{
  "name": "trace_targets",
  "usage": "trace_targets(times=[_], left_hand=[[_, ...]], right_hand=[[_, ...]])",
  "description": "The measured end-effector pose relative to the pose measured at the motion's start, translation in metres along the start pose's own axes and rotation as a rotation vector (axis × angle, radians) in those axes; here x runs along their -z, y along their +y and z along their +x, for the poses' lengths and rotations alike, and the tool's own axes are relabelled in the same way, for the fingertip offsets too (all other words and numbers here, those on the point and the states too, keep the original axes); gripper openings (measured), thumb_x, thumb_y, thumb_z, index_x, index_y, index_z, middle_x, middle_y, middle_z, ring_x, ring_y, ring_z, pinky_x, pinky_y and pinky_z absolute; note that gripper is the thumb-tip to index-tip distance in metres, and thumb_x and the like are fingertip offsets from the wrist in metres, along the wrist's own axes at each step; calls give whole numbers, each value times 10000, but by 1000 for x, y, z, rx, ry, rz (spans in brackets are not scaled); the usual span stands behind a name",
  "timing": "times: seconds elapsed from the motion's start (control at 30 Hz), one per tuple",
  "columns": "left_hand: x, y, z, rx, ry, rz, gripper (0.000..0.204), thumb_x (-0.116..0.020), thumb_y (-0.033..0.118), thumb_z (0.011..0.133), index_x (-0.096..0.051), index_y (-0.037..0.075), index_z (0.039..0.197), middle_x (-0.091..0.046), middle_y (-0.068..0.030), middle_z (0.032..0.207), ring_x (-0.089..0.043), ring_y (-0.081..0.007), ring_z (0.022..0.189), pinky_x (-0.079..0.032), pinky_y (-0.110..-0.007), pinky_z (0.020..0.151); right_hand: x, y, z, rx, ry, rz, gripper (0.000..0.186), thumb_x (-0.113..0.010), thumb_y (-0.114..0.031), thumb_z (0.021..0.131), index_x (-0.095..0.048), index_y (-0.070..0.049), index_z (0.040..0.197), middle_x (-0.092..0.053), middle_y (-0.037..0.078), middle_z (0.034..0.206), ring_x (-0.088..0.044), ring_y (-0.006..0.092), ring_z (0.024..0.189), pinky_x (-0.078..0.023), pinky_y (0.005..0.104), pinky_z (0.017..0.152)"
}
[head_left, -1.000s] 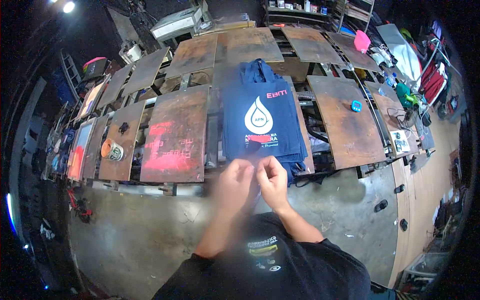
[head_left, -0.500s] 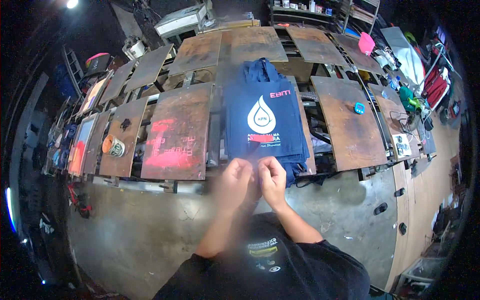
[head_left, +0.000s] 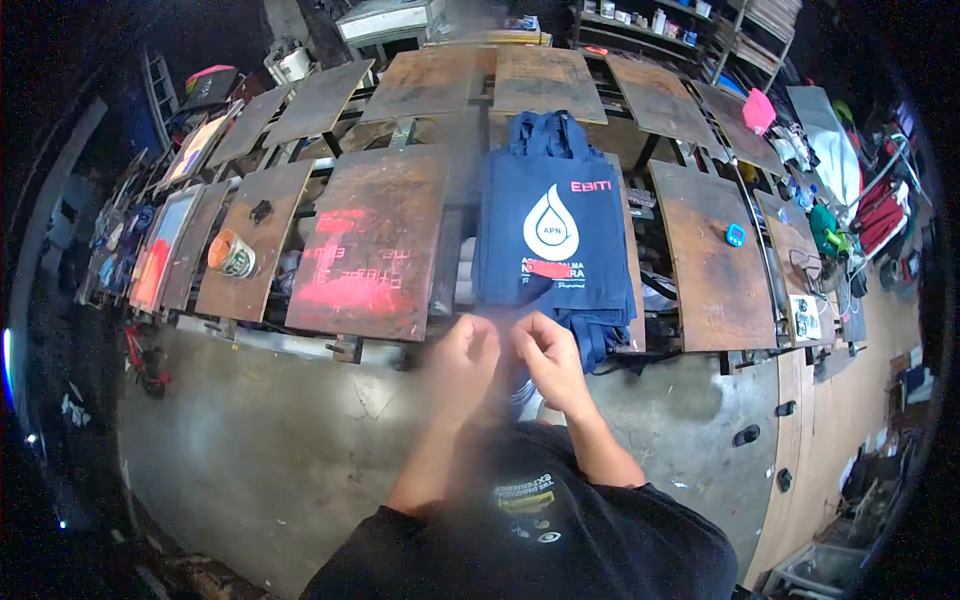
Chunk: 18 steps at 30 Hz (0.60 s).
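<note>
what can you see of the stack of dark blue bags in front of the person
The stack of dark blue bags lies flat on a brown board, with handles at the far end. The material looks like soft cloth. The top bag is spread fairly smooth, with a white drop-shaped print, white lettering below and pinkish-red lettering at upper right. Layers beneath show at the right side, and folds bunch at the near right. The left hand and right hand are by its near edge; contact is unclear.
</note>
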<state>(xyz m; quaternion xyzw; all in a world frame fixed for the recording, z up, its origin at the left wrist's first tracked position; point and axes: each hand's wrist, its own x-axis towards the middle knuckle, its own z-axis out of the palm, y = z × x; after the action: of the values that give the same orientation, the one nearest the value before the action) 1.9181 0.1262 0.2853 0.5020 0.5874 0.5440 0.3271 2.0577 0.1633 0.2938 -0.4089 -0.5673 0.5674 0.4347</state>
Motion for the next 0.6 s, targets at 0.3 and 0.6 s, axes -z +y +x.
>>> trace_targets(times=[0.3,0.6], left_hand=[[77,-4,-7,-56,14,87,36,-594,35,943,-576,13,920,-556,23,749,-488,-28,660,-403,-208,565],[190,1,-29,-22,238,64,122,-582,118,972,-574,11,915,-533,25,770,-477,-42,726,-411,-225,647]], right_hand=[[-71,-15,5,-93,-223,-36,147,-527,-119,985,-585,-17,895,-562,-19,754,-504,48,694,-414,218,604],[-190,-11,6,126,-344,-193,212,-597,-170,952,-624,40,970,-682,127,854,-627,163,801,-516,323,732]])
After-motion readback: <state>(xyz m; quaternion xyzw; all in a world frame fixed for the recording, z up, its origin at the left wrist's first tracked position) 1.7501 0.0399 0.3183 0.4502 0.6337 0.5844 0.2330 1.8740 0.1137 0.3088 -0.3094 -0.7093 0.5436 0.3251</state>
